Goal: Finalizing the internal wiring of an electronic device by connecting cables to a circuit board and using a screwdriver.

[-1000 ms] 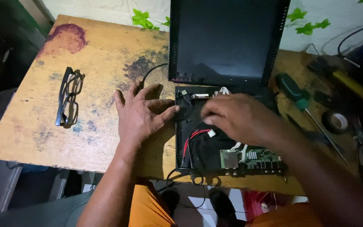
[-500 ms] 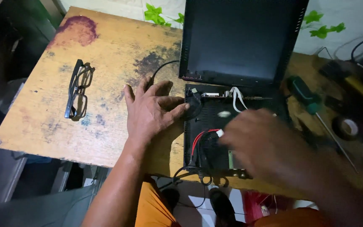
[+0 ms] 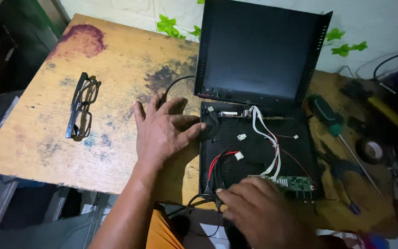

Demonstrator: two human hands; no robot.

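An opened black electronics box (image 3: pixel 259 152) lies on the worn wooden table (image 3: pixel 116 74), its black lid (image 3: pixel 259 50) standing upright behind it. Inside run white, red and black wires (image 3: pixel 266 133), and a small green circuit board (image 3: pixel 295 183) sits at the near edge. My left hand (image 3: pixel 164 131) rests flat on the table, thumb against the box's left wall. At the box's near edge my right hand (image 3: pixel 261 214) has its fingertips by the black cables and the green board; it is blurred, and I cannot tell if it grips anything.
Black-framed glasses (image 3: pixel 81 106) lie folded on the table's left part. Right of the box are a green-handled screwdriver (image 3: pixel 330 120), a roll of tape (image 3: pixel 370 150) and a yellow-handled tool (image 3: pixel 390 115). A black cable (image 3: pixel 173 85) runs behind my left hand. Leafy decoration marks the wall.
My right hand has drawn back from the middle of the box toward me, to its near edge, uncovering the wires. My left hand has stayed in place.
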